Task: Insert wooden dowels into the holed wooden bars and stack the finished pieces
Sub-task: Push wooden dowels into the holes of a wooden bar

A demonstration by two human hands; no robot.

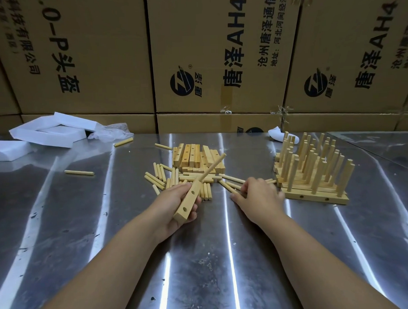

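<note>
My left hand [177, 203] grips a holed wooden bar [188, 202] held tilted above the metal table; one dowel [211, 168] sticks out of its far end. My right hand [257, 194] lies palm down on the table and pinches a loose dowel [232, 188] at the right edge of the dowel pile [176, 179]. Behind that pile lies a heap of empty holed bars [196, 158]. To the right stands the stack of finished pieces [312, 171], their dowels pointing up.
The steel table [202, 258] is backed by a wall of cardboard boxes [218, 61]. White foam pieces [49, 132] and crumpled plastic wrap [112, 132] lie at the back left. Stray dowels [78, 172] lie on the left half of the table.
</note>
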